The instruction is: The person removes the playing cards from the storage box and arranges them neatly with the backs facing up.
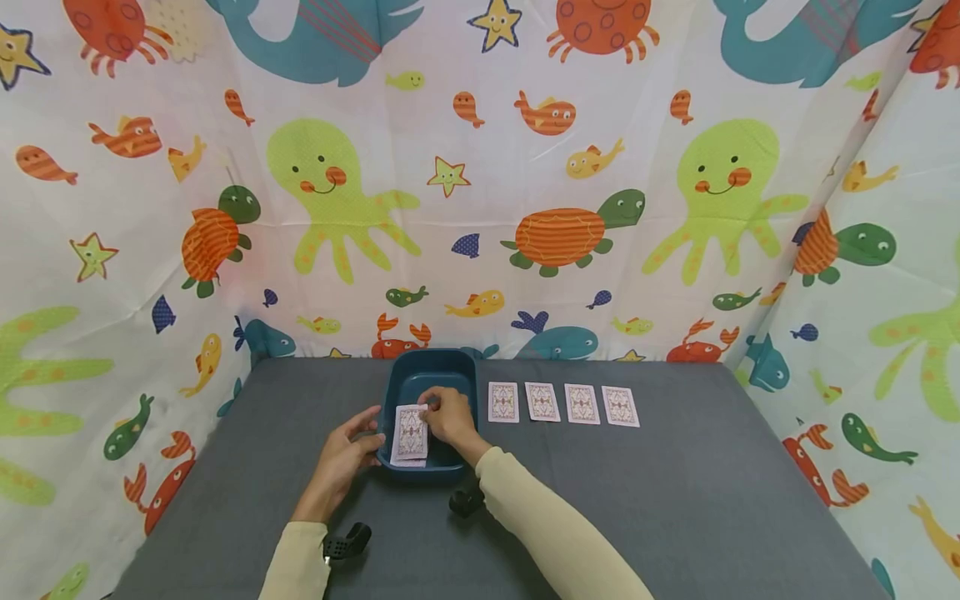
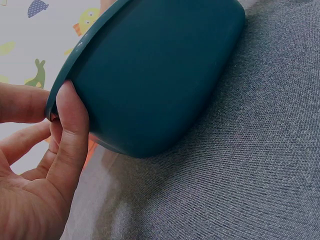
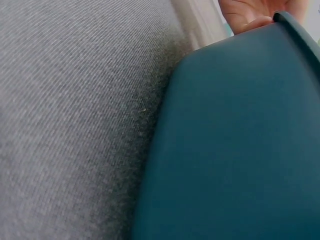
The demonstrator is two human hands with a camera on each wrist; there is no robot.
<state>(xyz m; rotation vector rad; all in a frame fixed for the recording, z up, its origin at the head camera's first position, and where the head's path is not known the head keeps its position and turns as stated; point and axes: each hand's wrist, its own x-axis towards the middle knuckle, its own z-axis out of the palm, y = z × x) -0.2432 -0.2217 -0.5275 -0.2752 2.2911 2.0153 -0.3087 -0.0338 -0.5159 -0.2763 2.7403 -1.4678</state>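
Note:
A dark teal plastic tub stands on the grey cloth, with white playing cards patterned in purple lying face down in its left part. My left hand grips the tub's left rim; in the left wrist view its thumb presses the outer wall. Reaching inside the tub, my right hand pinches the top card near its upper right corner. The right fingertips are partly hidden in the head view. In the right wrist view the tub wall fills the right side and hides that hand.
Several face-down cards lie in a spaced row to the right of the tub. The grey cloth covers the table. A curtain printed with sea animals hangs along the back and both sides.

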